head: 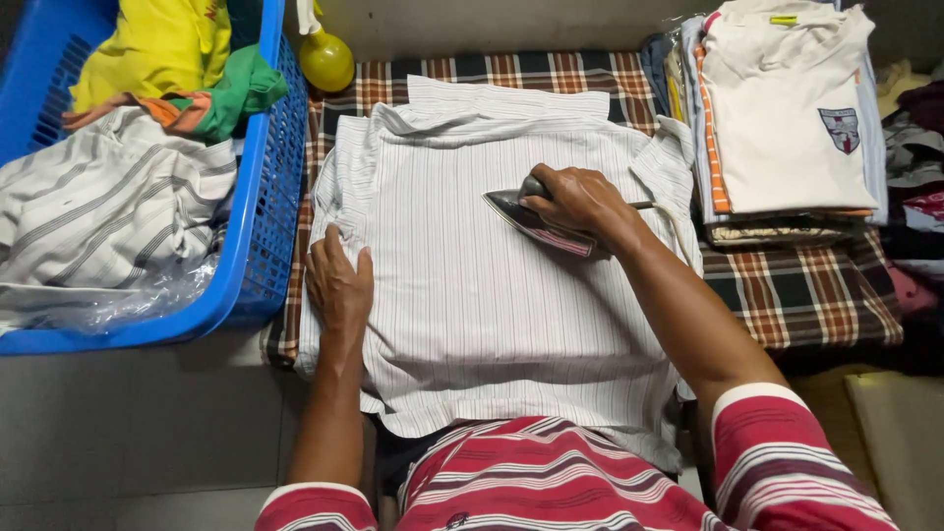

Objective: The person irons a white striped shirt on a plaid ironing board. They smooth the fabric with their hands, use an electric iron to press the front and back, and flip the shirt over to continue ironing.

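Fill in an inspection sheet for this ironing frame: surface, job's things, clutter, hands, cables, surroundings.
Surface: checked cloth padding the board.
Job's things: striped shirt spread flat, collar away from the person; iron resting on it.
Clutter: yellow bottle at the far edge.
Hands: right hand grips the iron's handle; left hand pressed flat on the shirt.
Cables: cord leads right from the iron.
Surroundings: blue basket of unfolded clothes left; folded stack right.

A shirt (pixel 472 295) lies spread on the cloth-covered board (pixel 787 295) in the middle, with an iron (pixel 536 221) on it right of centre, a laundry basket (pixel 261 226) to its left, a bottle (pixel 326 59) at far left, and folded clothes (pixel 787 118) stacked at far right.
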